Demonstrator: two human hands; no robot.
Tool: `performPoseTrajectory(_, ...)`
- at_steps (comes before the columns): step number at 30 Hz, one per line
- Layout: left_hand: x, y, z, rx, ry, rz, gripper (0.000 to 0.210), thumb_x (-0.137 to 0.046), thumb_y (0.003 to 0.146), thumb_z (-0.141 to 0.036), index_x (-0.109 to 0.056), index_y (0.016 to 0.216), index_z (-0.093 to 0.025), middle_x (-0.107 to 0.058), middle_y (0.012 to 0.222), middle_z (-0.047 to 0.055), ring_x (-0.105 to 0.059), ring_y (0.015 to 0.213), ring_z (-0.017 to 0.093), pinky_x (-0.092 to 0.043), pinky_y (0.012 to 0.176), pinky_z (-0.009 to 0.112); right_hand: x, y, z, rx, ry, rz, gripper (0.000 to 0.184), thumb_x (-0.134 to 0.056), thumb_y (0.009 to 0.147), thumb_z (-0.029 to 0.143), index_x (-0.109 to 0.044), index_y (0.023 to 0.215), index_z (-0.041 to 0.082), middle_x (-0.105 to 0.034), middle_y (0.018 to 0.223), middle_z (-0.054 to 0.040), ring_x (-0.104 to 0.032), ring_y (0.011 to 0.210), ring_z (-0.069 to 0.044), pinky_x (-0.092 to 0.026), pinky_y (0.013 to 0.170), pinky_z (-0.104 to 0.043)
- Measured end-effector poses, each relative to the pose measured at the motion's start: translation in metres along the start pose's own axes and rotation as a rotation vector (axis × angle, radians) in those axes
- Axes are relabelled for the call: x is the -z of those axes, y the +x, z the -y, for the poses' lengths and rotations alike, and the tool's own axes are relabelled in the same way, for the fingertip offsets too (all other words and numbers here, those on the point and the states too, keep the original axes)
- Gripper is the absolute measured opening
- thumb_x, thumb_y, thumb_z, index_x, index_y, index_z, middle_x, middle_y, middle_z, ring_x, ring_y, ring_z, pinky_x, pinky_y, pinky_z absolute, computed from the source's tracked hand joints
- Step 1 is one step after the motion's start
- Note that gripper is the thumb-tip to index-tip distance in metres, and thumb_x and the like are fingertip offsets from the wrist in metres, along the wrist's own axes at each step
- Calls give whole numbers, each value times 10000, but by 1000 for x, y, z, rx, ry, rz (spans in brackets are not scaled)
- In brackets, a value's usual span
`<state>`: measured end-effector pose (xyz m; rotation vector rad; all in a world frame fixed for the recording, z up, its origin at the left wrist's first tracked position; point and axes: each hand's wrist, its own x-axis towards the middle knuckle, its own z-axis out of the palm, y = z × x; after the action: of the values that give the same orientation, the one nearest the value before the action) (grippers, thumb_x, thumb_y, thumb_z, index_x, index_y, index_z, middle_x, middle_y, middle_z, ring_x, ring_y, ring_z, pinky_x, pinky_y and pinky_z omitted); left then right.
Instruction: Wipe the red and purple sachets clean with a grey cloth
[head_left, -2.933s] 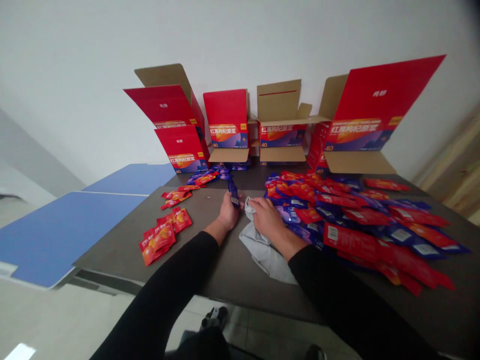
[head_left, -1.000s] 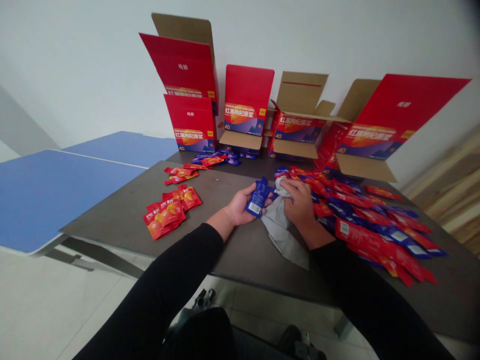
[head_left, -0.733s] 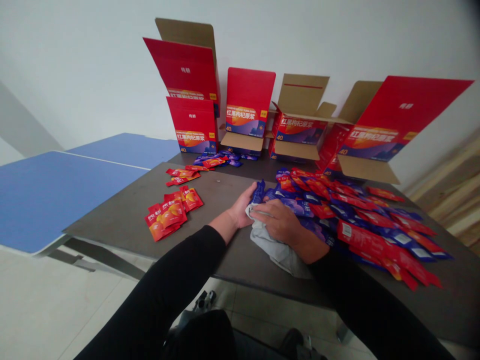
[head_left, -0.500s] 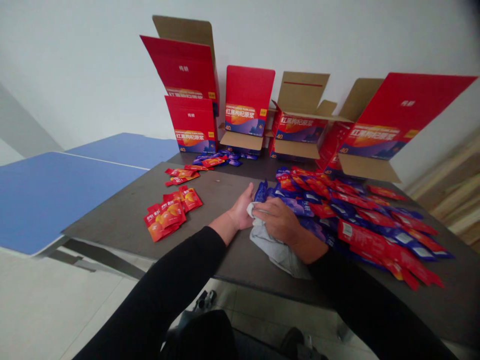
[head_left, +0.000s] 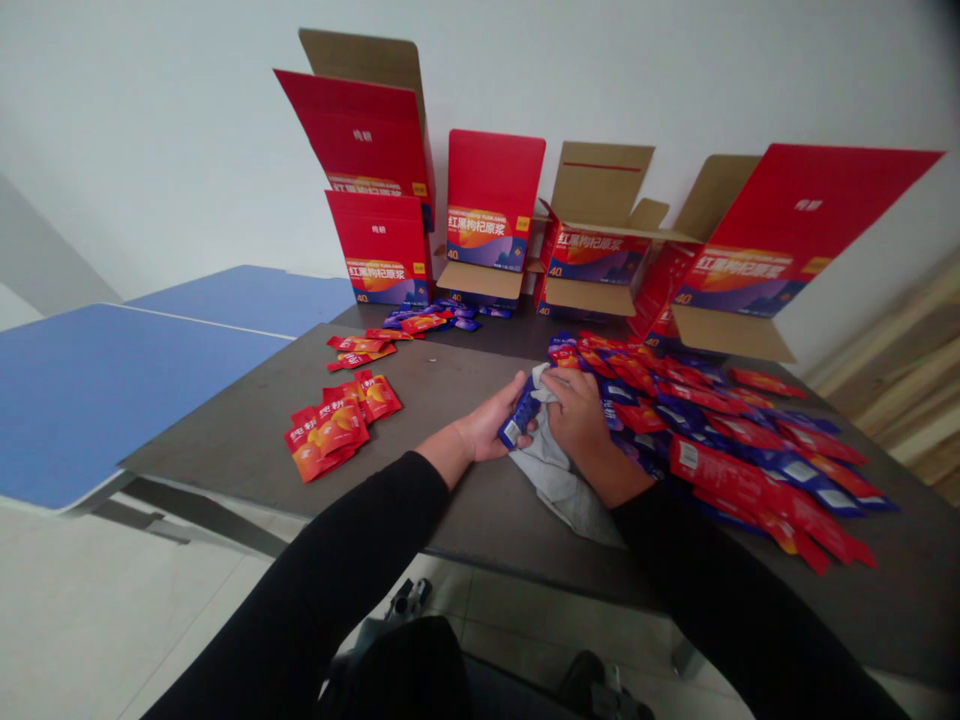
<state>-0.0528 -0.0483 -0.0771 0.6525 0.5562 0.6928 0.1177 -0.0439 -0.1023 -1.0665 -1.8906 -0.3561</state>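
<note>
Between my hands is a blue-purple sachet, tilted and gripped in my left hand. My right hand is closed on a grey cloth and presses it against the sachet's upper end. The rest of the cloth hangs down onto the dark tabletop. Just right of my right hand spreads a large pile of red and blue sachets. Over to the left lie several red-orange sachets, overlapping one another, with a smaller red group behind them.
Along the wall stand red cartons with raised flaps: a stacked pair at left, one carton beside it, another, and a wide-flapped one at right. Blue sachets lie before them. A blue table adjoins on the left.
My left hand has turned, bringing the sachet's printed lower end into view. My right hand and the cloth have shifted up along it to its far end.
</note>
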Motion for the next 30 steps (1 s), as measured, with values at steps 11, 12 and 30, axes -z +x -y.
performPoseTrajectory(11,6,-2,-16,-14,-245,41,352,-471,942,-403,-650,1046,-118,-676,901,128,-549,560,133,-388,437,226,-4,-2,-27,-237,47,-45,416,-491,817,132,-733,1154,164,-661,1070,-129,-605,1038,-289,-489,1000,-481)
performPoseTrajectory(12,7,-1,-17,-62,-273,-17,304,-463,932,-343,-648,1008,-115,-677,873,120,-550,551,132,-399,442,229,-3,-2,-26,-233,49,-47,415,-495,818,130,-731,1157,171,-662,1073,-124,-606,1041,-286,-486,1006,-480)
performPoseTrajectory(30,9,4,-22,-199,-268,-151,362,-517,830,-52,-648,1161,-119,-739,980,108,-711,763,180,-569,722,295,11,-4,12,361,231,244,423,-487,873,56,-729,1149,266,-729,1133,-52,-614,1007,-223,-537,894,-409)
